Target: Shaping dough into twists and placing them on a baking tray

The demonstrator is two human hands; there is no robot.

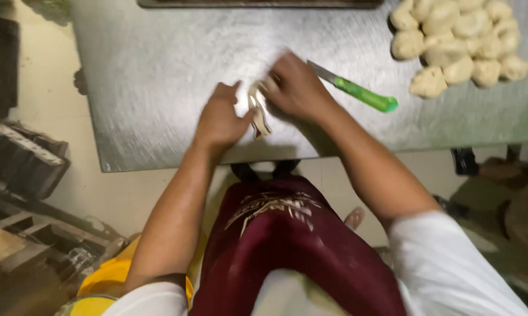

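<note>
- Fabric of a dark red apron [287, 246] with a pale printed design covers the person's front, smooth and dull, with white sleeves [451, 263] at both sides.
- Yellow rounded object [109, 281] lies low at the left, beside dark metal parts [24, 169] on the floor.
- Steel table [152, 70] is flat and grey, with fine scratches and a soft shine.
- Left hand [220, 120] rests near the table's front edge, its fingers bent and pressing against a small dough piece [258, 114].
- Dough piece is pale, thin and folded; its long axis runs roughly from the front edge away from the person, slightly tilted. It lies on the table between both hands.
- Right hand [296, 88] is blurred; its fingers close on the far end of the dough piece.
- Knife [354, 89] with a bright green plastic handle lies just behind the right hand, blade pointing left and away.
- Pile of dough lumps [460, 41], rounded and cream-coloured, sits at the far right corner.
</note>
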